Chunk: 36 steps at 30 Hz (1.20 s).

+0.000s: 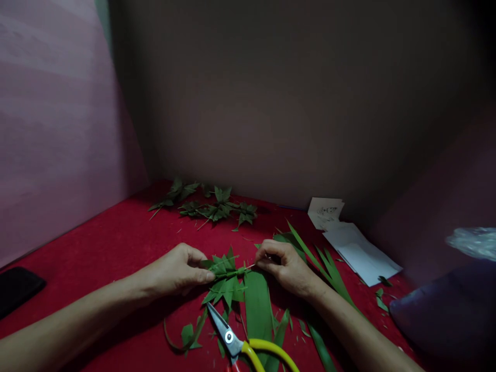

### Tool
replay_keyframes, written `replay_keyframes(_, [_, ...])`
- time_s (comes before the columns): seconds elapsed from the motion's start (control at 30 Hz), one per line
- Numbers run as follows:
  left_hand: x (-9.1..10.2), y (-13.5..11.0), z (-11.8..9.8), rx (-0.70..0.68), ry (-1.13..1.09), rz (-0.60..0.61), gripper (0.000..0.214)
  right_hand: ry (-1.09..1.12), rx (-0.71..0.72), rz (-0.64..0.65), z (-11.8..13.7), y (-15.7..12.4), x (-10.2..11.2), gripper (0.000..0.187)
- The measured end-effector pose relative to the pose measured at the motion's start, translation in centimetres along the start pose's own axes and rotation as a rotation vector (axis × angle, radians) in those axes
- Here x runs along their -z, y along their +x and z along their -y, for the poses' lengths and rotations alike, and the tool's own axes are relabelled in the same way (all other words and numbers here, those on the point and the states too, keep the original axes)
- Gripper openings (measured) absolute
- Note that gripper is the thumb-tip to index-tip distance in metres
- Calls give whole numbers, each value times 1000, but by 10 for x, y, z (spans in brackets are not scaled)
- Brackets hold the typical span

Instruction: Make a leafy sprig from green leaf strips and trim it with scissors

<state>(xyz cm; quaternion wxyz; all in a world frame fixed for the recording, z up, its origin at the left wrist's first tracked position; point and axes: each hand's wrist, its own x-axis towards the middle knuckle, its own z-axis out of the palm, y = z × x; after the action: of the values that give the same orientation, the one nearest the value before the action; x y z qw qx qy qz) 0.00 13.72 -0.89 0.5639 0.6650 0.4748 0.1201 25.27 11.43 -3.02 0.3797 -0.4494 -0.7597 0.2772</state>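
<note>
My left hand (pixel 180 268) pinches the left side of a star-shaped green folded-leaf piece (pixel 228 292) between thumb and fingers. From its right end a thin pale stick or pin (pixel 250 266) points toward my right hand (pixel 282 266), whose thumb and fingertips are closed on it. Just below the leaf piece lie scissors (pixel 230 338) with yellow handles, their blades pointing up and left. A broad green leaf strip (pixel 258 305) runs downward between my hands and passes under the handles.
Several finished-looking leaf pieces (pixel 219 206) rest at the back of the red cloth (pixel 127 237). Long leaf blades (pixel 335 274) and white paper sheets (pixel 362 253) lie to the right. A black object (pixel 19 289) sits at the left edge, a dark blue bag-like shape (pixel 445 310) at the right.
</note>
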Motion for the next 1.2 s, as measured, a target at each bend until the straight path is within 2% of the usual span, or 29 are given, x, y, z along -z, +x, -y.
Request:
replay_keyframes(0.87, [0,0,-2,6,-1,1,27,-40,16,-1,3,1,0,16])
replay_keyframes(1.2, [0,3,5,-24,4,0,27,-75,39,10,0,0,-2,15])
